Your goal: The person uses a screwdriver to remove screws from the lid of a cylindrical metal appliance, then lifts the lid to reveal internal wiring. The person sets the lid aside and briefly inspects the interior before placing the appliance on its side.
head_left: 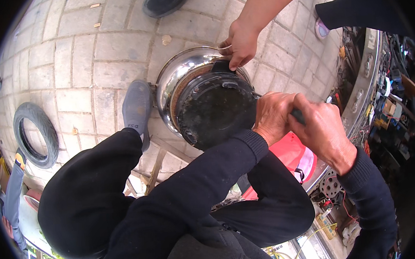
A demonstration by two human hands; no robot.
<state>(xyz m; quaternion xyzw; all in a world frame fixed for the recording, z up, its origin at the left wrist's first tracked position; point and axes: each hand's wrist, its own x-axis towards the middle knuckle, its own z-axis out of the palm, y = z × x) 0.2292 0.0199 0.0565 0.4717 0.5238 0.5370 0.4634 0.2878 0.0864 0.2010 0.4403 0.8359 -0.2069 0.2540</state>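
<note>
One head-worn fisheye view looks steeply down, close over the person's dark-trousered knees (lower frame), grey paving bending toward the rim.

Outdoor repair stall: paving [75,57], tyre [36,134]

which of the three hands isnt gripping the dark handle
The other person's hand, reaching in from the top, rests on the shiny metal rim. The left hand and right hand both clasp the handle.
</note>
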